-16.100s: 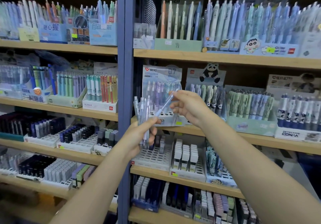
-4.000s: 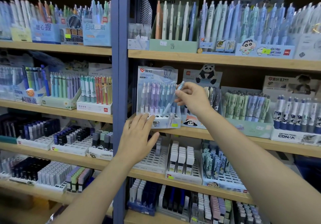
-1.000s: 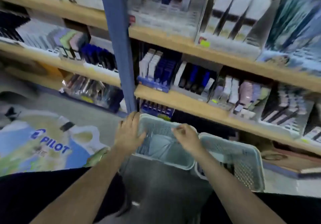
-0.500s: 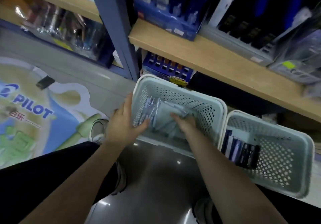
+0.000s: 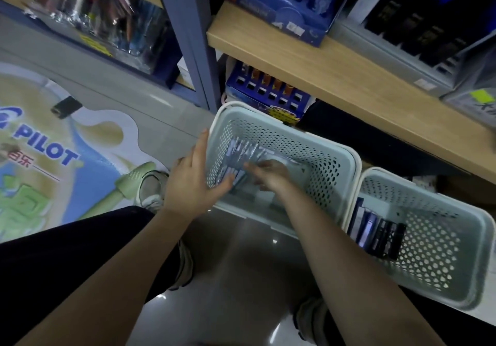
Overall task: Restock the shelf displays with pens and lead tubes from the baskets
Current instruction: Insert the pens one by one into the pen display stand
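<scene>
Two pale green perforated baskets stand on the floor below the bottom shelf. The left basket (image 5: 326, 157) holds a loose pile of clear, bluish pens (image 5: 239, 152). My left hand (image 5: 192, 180) holds that basket's left wall, with the fingers straight along the outside and the thumb hooked over the rim. My right hand (image 5: 269, 173) is inside the basket, palm down. Its blurred fingers are stretched over the pens and touch them. The right basket (image 5: 440, 254) holds dark blue and black lead tubes (image 5: 378, 234) along its left side.
A wooden shelf edge (image 5: 335, 77) juts out just above the baskets, with a blue shelf post (image 5: 188, 37) to the left. A blue display box (image 5: 268, 96) sits behind the left basket. My shoe (image 5: 150, 187) and a PILOT floor sticker (image 5: 45, 147) lie to the left.
The view has moved closer over the baskets. My right hand has slid a little further left across the pens. My left hand stays on the basket's left wall.
</scene>
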A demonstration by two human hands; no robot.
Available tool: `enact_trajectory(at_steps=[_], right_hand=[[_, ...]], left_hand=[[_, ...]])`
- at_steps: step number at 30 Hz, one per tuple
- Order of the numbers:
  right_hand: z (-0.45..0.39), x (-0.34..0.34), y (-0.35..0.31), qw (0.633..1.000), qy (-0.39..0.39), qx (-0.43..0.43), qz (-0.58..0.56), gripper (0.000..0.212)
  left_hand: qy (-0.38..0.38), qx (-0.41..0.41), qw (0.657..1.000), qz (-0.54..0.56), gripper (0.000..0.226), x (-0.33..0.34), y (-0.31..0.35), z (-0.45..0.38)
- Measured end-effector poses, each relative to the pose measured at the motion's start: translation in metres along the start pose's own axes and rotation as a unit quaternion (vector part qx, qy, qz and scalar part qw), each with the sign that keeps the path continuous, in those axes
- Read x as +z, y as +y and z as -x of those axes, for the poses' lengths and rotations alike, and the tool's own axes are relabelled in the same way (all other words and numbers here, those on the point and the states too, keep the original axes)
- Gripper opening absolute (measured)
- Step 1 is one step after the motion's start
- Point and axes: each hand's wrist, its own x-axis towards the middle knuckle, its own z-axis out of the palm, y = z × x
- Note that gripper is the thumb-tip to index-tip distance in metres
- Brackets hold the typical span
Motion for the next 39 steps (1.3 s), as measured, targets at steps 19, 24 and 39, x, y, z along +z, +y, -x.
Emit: enact_trajectory(at_steps=[19, 24, 39], right_hand=[[0.0, -0.013, 0.03, 0.968, 0.122, -0.059, 0.21, 0.115], [0.001, -0.018, 0.034, 0.978, 0.139, -0.092, 0.127, 0.101], [-0.006, -0.011, 0.027, 0.998, 0.012, -0.01, 0.057, 0.061]], left_hand=[[0.017, 0.018, 0.999, -0.027, 0.096, 0.001, -0.002, -0.001], [0.012, 0.017, 0.999, -0.027, 0.096, 0.002, -0.002, 0.0], [-0.002, 0.019, 1.0, -0.023, 0.098, 0.001, -0.006, -0.003]])
